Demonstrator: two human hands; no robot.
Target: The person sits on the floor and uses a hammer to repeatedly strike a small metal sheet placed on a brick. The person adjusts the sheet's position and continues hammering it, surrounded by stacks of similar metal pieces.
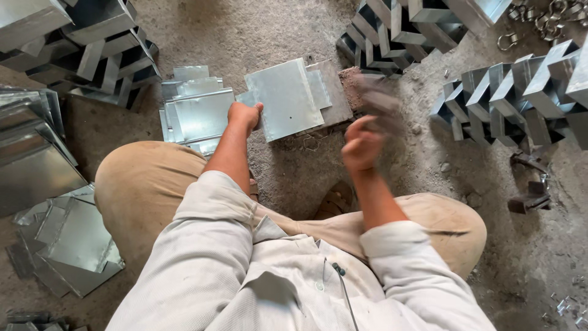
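Observation:
My left hand (244,115) grips the near left corner of a flat galvanised metal sheet (286,98) that lies on a dark steel block (335,92) on the ground. My right hand (361,144) is raised to the right of the sheet, shut on a hammer (378,99) whose head is blurred by motion above the block's right end. I sit on the ground with my knees spread to either side.
A stack of flat cut sheets (195,110) lies left of the block. Folded metal boxes are piled at the top left (92,49), top centre (398,30) and right (520,98). More loose sheets (73,245) lie at the left. Small metal rings (539,21) sit top right.

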